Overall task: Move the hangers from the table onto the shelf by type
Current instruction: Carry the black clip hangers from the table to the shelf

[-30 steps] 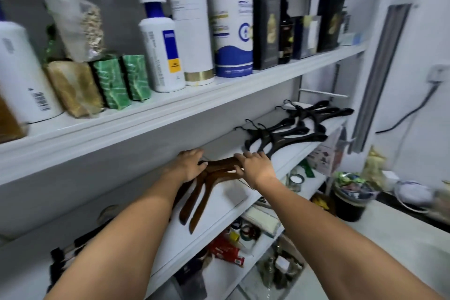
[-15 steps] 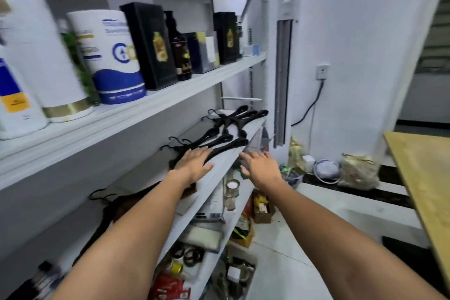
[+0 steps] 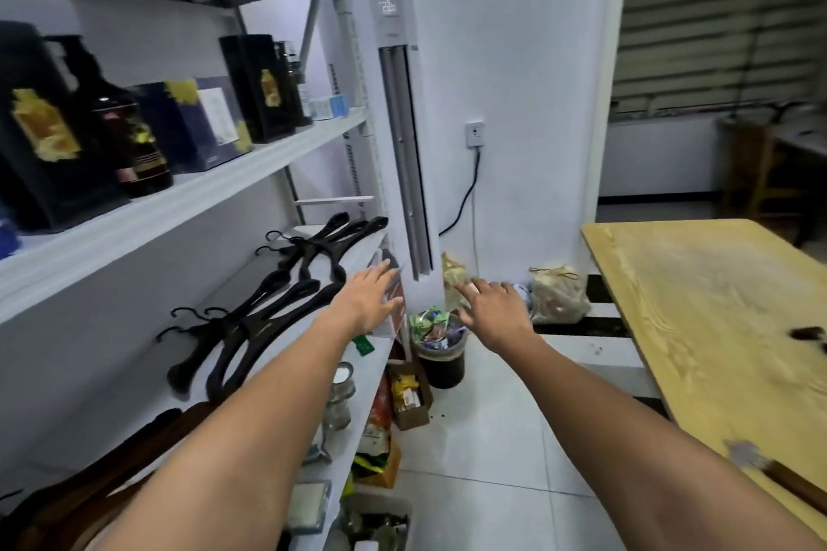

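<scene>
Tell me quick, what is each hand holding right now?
Left hand: open, holding nothing.
Right hand: open, holding nothing.

Over to the white metal shelf now: its middle board [image 3: 143, 394] carries a far bunch of black plastic hangers [image 3: 322, 237] by the far end and a nearer bunch [image 3: 232, 336] mid-board, hooks towards the back edge. At the near end lie brown wooden hangers [image 3: 89, 488], partly hidden. The upper board [image 3: 201, 201] holds black gift boxes [image 3: 40, 125] and a dark bottle [image 3: 134, 139]. On the right is the pale yellow wooden tabletop [image 3: 693, 304], with a small dark object [image 3: 807, 333] at its right edge and a brown wooden piece [image 3: 792, 483] by the near edge. Down on the white tiled floor [image 3: 492, 438] stands a full black bin [image 3: 441, 360].
</scene>
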Demonstrator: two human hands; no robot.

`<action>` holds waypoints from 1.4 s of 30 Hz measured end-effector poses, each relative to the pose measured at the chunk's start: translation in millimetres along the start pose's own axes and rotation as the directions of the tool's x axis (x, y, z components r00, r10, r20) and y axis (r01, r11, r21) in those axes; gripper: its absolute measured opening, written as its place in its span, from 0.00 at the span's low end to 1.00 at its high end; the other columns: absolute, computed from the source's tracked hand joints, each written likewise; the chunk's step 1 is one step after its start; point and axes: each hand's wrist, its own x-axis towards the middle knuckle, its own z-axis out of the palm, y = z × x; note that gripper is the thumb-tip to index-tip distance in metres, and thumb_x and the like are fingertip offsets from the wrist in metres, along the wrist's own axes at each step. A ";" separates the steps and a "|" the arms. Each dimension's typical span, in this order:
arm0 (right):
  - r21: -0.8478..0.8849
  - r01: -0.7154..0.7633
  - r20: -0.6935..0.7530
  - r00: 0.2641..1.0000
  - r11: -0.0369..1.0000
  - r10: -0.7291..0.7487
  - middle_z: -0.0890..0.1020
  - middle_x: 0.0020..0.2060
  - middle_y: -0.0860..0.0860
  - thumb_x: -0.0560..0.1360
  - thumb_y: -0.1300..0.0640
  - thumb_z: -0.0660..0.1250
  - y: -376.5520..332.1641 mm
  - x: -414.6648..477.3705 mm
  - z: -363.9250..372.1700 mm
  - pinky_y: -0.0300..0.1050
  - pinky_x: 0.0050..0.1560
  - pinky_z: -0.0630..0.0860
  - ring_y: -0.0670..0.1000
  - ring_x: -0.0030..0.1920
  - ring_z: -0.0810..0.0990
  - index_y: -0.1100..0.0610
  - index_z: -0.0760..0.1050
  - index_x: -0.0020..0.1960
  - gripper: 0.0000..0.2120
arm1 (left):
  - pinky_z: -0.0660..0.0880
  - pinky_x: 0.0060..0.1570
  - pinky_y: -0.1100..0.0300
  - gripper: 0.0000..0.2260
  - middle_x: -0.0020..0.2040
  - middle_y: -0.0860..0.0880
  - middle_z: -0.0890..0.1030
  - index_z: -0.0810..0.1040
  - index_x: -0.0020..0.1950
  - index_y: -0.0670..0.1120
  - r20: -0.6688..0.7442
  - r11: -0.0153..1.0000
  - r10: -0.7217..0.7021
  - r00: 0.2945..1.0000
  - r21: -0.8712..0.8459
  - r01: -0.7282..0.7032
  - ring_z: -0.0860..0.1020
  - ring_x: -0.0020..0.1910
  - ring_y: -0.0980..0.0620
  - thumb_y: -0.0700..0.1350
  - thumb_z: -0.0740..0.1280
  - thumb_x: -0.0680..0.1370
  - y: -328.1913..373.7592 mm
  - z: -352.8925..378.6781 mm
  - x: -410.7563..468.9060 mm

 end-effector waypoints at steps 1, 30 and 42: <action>-0.007 -0.021 -0.005 1.000 1.000 0.021 0.69 0.70 0.53 0.80 0.47 0.54 14.2 1.1 2.2 0.52 0.66 0.64 0.56 0.66 0.71 0.49 0.60 0.75 0.24 | 0.48 0.76 0.53 0.27 0.79 0.47 0.50 0.52 0.78 0.46 -0.010 1.000 0.020 1.000 -0.009 -0.020 0.51 0.77 0.48 0.55 0.55 0.82 8.7 0.3 12.8; -0.149 -0.609 0.129 0.769 0.779 0.626 0.63 0.74 0.53 0.82 0.46 0.51 281.2 -81.7 48.5 0.51 0.70 0.59 0.55 0.69 0.68 0.48 0.58 0.75 0.23 | 0.48 0.75 0.53 0.27 0.78 0.47 0.52 0.52 0.78 0.47 0.015 0.814 0.574 0.819 -0.122 -0.568 0.53 0.77 0.49 0.55 0.55 0.81 270.0 77.8 261.6; -0.198 -0.823 0.115 0.520 0.532 0.847 0.61 0.75 0.54 0.82 0.45 0.52 357.1 -133.6 43.5 0.53 0.71 0.61 0.56 0.72 0.65 0.48 0.57 0.76 0.23 | 0.49 0.75 0.53 0.28 0.79 0.47 0.49 0.47 0.78 0.48 0.107 0.631 0.776 0.622 -0.097 -0.770 0.51 0.77 0.48 0.55 0.53 0.82 392.1 100.0 318.0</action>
